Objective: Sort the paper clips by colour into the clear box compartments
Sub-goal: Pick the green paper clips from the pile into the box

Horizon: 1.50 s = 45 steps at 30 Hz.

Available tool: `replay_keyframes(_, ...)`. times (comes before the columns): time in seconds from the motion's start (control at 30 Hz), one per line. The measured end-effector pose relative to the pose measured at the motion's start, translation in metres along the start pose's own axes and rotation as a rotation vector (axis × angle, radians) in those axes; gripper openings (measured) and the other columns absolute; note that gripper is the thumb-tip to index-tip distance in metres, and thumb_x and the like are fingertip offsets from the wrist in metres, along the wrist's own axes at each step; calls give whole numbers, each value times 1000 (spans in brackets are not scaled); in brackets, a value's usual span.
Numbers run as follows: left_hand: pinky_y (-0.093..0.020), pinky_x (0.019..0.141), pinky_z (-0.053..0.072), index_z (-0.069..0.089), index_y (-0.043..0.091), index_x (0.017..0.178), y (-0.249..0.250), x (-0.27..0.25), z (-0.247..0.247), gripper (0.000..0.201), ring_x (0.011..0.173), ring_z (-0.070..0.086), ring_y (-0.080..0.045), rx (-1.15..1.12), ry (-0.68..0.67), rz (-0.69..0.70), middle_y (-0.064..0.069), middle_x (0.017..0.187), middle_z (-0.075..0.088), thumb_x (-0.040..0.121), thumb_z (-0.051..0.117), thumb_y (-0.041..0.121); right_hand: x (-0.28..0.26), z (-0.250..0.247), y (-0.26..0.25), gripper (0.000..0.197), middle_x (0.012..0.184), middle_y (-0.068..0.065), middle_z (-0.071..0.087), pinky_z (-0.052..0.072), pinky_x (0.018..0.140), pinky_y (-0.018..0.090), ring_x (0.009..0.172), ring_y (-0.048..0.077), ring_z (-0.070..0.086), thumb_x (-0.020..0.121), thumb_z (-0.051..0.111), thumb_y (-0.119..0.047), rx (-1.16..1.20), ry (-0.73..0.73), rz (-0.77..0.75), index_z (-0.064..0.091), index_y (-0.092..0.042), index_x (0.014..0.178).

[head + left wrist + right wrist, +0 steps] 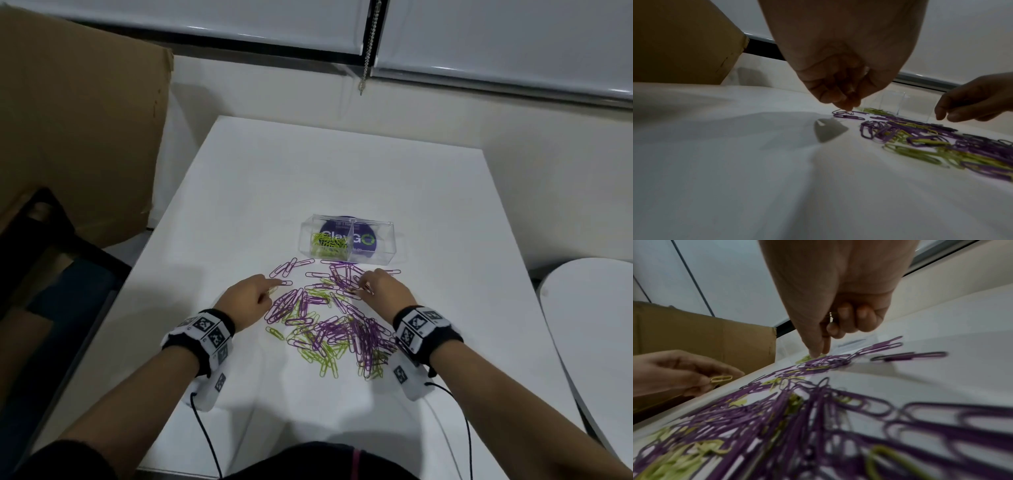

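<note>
Our left hand (251, 297) pinches a green paper clip (721, 379); our right hand (383, 287) holds another in its curled grip, fingertip probing the mixed pile (329, 322) on the desk (342, 178). Pluck greens singly (purple clips tangle over them) and carry them to the clear box (347, 240)'s left compartment. A cardboard box (75, 130) stands well left.

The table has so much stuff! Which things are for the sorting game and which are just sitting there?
For sorting:
clear box
green clips
purple clips
green clip held by left hand
right hand

Just there:
cardboard box
blind chain
round white table
</note>
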<state>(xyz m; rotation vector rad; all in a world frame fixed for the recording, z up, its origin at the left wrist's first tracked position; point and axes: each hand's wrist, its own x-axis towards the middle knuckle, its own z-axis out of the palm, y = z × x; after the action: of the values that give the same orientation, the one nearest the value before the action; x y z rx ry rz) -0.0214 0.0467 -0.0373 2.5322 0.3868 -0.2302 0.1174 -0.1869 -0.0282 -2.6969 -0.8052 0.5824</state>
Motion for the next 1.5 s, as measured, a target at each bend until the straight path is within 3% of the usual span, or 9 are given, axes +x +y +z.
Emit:
replay_keyframes(0.13, -24, 74, 40, 64, 19, 100, 2, -2, -1, 28, 84, 56, -20, -136, 21, -66, 3, 86, 60, 88, 43, 4, 10, 7, -15, 28, 118, 13, 53, 44, 88, 35, 105, 30, 56, 92, 52, -27, -24, -61, 37, 56, -7, 112)
replay_keyframes(0.23, -27, 64, 38, 46, 27, 79, -3, -4, 2, 25, 62, 43, -19, -206, -13, -121, 3, 67, 49, 88, 40, 5, 13, 8, -16, 22, 114, 15, 55, 43, 81, 33, 100, 30, 57, 93, 51, -22, 12, -59, 42, 58, -4, 104)
replay_keyframes(0.37, -29, 66, 39, 38, 28, 70, -5, -8, 3, 30, 67, 45, -20, -233, -57, -150, -1, 70, 49, 92, 37, 7, 11, 4, -10, 18, 102, 13, 57, 34, 71, 28, 83, 24, 51, 93, 49, -22, 48, -42, 26, 58, -6, 95)
replay_keyframes(0.53, -25, 64, 35, 46, 23, 87, 2, -10, 4, 12, 75, 45, -18, -212, -92, -201, 4, 74, 47, 90, 55, 30, 10, 1, -3, 20, 78, 4, 52, 35, 64, 27, 73, 21, 48, 88, 59, -24, 181, -25, 81, 46, -13, 78)
replay_keyframes(0.67, -25, 76, 34, 48, 18, 114, 6, -6, 9, 44, 90, 51, -16, -20, -136, -213, 2, 100, 52, 84, 60, 47, 9, 1, 0, 24, 75, 2, 51, 35, 65, 28, 73, 20, 47, 88, 60, -25, 207, -57, 83, 44, -14, 74)
replay_keyframes(0.93, -26, 65, 33, 47, 21, 89, 6, 5, 8, 17, 80, 50, -16, 44, -120, -206, 8, 71, 46, 93, 50, 37, 4, -2, 6, 20, 74, 6, 58, 37, 60, 25, 70, 21, 52, 90, 57, -17, 309, -60, 88, 48, -18, 71)
replay_keyframes(1.17, -26, 75, 38, 49, 17, 123, 11, 4, -5, 32, 92, 58, -22, -15, 1, -185, -4, 101, 60, 93, 52, 29, 2, -5, 6, 9, 82, 7, 54, 35, 58, 24, 78, 21, 48, 87, 55, -12, 336, 4, 119, 50, -9, 80)
replay_keyframes(1.33, -22, 72, 35, 60, 18, 103, 20, -3, 1, 22, 83, 50, -13, 130, -81, -120, 0, 110, 61, 90, 53, 35, 8, -1, 8, 12, 76, 5, 57, 42, 71, 27, 78, 22, 53, 85, 49, -1, 524, -26, 158, 54, -11, 79)
replay_keyframes(1.5, -27, 78, 40, 56, 17, 110, 32, -6, 9, 36, 94, 58, -18, 193, -78, -161, 1, 107, 59, 88, 55, 45, 14, 5, 7, 31, 58, 1, 46, 32, 53, 24, 53, 16, 40, 91, 46, -9, 669, -44, 232, 49, -15, 61)
